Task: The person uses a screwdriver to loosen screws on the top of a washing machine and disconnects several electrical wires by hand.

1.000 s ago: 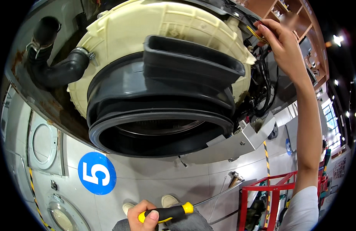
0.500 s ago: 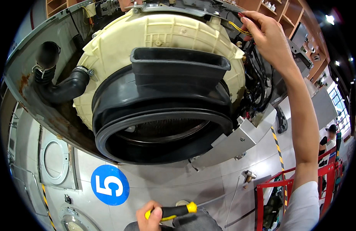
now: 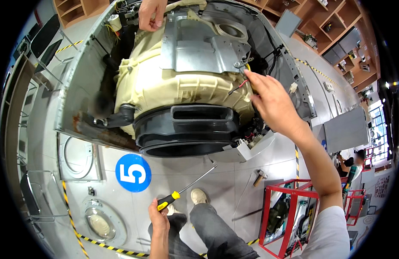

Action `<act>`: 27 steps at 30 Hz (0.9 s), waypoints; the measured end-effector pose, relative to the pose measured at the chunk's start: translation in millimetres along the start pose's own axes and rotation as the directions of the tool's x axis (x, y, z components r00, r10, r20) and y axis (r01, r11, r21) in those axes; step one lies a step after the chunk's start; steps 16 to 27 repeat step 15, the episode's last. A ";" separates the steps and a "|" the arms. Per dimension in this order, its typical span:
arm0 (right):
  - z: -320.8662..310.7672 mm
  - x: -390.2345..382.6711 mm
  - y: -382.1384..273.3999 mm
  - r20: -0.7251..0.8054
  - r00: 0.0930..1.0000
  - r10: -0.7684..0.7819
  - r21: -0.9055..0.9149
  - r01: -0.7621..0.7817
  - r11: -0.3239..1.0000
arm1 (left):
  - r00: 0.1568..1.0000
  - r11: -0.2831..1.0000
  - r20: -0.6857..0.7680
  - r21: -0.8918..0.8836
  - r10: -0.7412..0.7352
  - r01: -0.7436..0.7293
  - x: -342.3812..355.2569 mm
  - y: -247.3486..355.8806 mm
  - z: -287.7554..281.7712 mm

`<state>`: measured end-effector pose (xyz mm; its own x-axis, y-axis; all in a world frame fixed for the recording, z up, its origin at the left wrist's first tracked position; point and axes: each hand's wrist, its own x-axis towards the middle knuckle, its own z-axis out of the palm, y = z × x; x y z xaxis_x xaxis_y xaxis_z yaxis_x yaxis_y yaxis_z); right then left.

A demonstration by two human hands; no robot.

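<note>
My left hand (image 3: 159,220) grips a yellow-and-black screwdriver (image 3: 169,201), its long shaft pointing up and to the right above the floor. At the right side of the cream plastic tub (image 3: 154,84), my right hand (image 3: 273,101) is closed with thumb and fingers around thin wires (image 3: 239,87), red and yellow among them. A grey metal plate (image 3: 195,54) lies over the tub beside those fingertips. The black rubber door seal (image 3: 186,129) faces me at the tub's front. Another person's hand (image 3: 152,14) is above the tub at the far side.
The open washing machine's grey side wall (image 3: 81,86) encloses the tub. A red-framed cart (image 3: 290,192) stands at the lower right. On the floor lie a hammer (image 3: 260,177), a round door (image 3: 98,222) and a front panel (image 3: 78,157). A chair (image 3: 46,47) stands upper left.
The head view has shifted, showing more of the tub's top, the other person's hand and my legs. The screwdriver now points up more steeply. My right hand stays at the wires.
</note>
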<state>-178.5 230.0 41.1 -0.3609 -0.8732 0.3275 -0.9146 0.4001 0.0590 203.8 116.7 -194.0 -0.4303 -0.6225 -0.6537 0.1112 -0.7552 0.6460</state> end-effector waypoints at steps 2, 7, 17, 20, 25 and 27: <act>-18.2 0.8 -14.3 0.032 0.999 0.007 -0.077 -0.004 0.997 | 0.998 0.996 -0.027 0.066 0.056 -0.054 -29.6 35.8 7.3; -63.9 4.3 -45.5 0.138 0.985 0.102 0.337 -0.143 0.931 | 0.989 0.974 0.031 0.175 0.142 -0.145 -80.8 130.1 42.6; -153.4 -56.5 -94.1 0.526 0.841 0.128 0.608 -0.477 0.634 | 0.990 0.887 0.030 0.441 0.136 -0.135 -142.3 225.5 129.0; -153.4 -56.5 -94.1 0.526 0.841 0.128 0.608 -0.477 0.634 | 0.990 0.887 0.030 0.441 0.136 -0.135 -142.3 225.5 129.0; -153.4 -56.5 -94.1 0.526 0.841 0.128 0.608 -0.477 0.634 | 0.990 0.887 0.030 0.441 0.136 -0.135 -142.3 225.5 129.0; -153.4 -56.5 -94.1 0.526 0.841 0.128 0.608 -0.477 0.634 | 0.990 0.887 0.030 0.441 0.136 -0.135 -142.3 225.5 129.0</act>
